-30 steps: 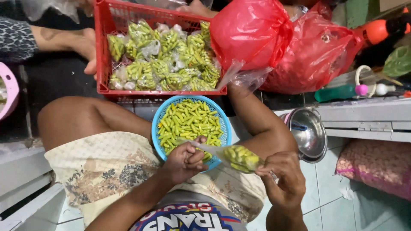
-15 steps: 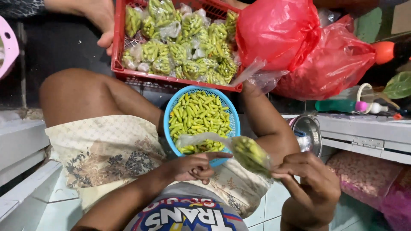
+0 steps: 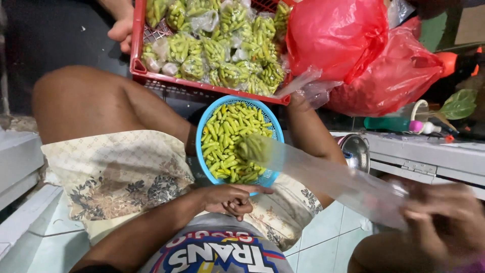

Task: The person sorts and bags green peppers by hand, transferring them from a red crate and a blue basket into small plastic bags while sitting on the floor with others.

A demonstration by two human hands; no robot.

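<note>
My right hand, blurred at the lower right, grips the mouth of a long clear plastic bag. The bag stretches up-left, and its bottom end holds a clump of green chillies over a blue round basket. That basket sits between my knees and is full of green chillies. My left hand rests on my lap just below the basket, fingers loosely curled, forefinger out, holding nothing. Beyond the basket stands a red plastic crate piled with several packed bags of chillies.
Another person's hand holds the crate's left edge. Two bulging red plastic bags lie at the right of the crate. A steel bowl, a green bottle and a grey ledge are at right. Pale tiled floor below.
My left hand has let go of the bag and dropped to my lap. My right hand has pulled the bag's mouth out to the right, so the bag is stretched long and blurred.
</note>
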